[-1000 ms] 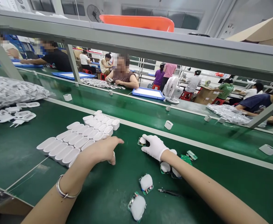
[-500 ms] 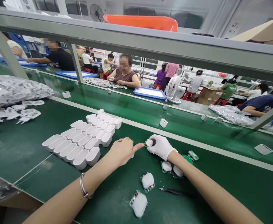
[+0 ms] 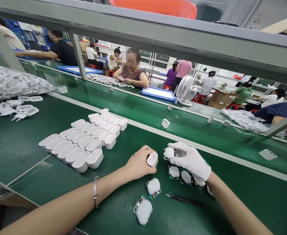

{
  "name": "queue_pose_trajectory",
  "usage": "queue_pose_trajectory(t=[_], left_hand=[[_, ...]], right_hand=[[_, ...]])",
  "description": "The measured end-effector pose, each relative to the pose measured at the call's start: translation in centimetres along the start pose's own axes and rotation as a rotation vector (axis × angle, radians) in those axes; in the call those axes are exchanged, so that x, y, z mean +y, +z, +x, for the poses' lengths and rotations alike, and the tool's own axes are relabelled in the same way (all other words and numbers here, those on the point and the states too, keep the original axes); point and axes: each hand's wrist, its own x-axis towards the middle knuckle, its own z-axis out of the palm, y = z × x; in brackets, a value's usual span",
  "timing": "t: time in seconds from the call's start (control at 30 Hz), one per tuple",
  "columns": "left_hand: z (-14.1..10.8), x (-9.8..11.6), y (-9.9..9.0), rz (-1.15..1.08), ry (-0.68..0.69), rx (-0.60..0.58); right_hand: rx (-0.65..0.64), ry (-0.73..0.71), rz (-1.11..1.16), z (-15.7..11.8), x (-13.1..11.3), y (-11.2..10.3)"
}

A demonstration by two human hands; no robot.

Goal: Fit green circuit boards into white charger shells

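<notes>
My bare left hand (image 3: 140, 163) is closed round a white oval cup (image 3: 153, 159), its opening facing me. To its right, my white-gloved right hand (image 3: 172, 153) has thumb and fingers on either side of a small circuit board with a white pad (image 3: 169, 152), pinching it at its right edge. Several similar boards lie below that hand, one of them (image 3: 174, 172) just under the fingers. Nearer me are two more padded boards (image 3: 153, 186), (image 3: 144, 211) and black tweezers (image 3: 184, 199). Left of my hands stand rows of white oval cups (image 3: 86, 141).
A clear bag of white parts (image 3: 16, 84) and loose plug pieces (image 3: 25, 111) lie at the left. Small white housings (image 3: 165, 123) are spread along the green belt (image 3: 133, 107). A grey shelf beam (image 3: 143, 29) crosses above. People sit at the far side.
My left hand, earlier with its forefinger stretched toward the right hand, now holds a white cup. My right hand has shifted right and its fingers have spread around the board.
</notes>
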Motion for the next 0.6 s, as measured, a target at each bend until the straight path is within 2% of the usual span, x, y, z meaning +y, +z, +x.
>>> queue_pose_trajectory(t=[0.13,0.2,0.3,0.43,0.6], left_hand=[[0.6,-0.8,0.2,-0.388,0.055,0.017],[0.9,-1.0,0.1,-0.618,0.010,0.024],[0.9,-0.7,0.3,-0.826,-0.077,-0.020],[0.3,0.0,0.2,-0.994,-0.079,-0.186],[0.1,0.0,-0.5,-0.899,-0.019,-0.441]], right_hand=[[-0.052,0.055,0.189,-0.2,-0.2,0.5],[-0.033,0.049,0.241,-0.2,-0.3,0.8],[-0.017,0.040,0.304,-0.3,-0.4,0.7],[-0.063,0.036,0.377,-0.6,-0.7,0.0],[-0.217,0.048,0.333,-1.5,-1.4,-0.3]])
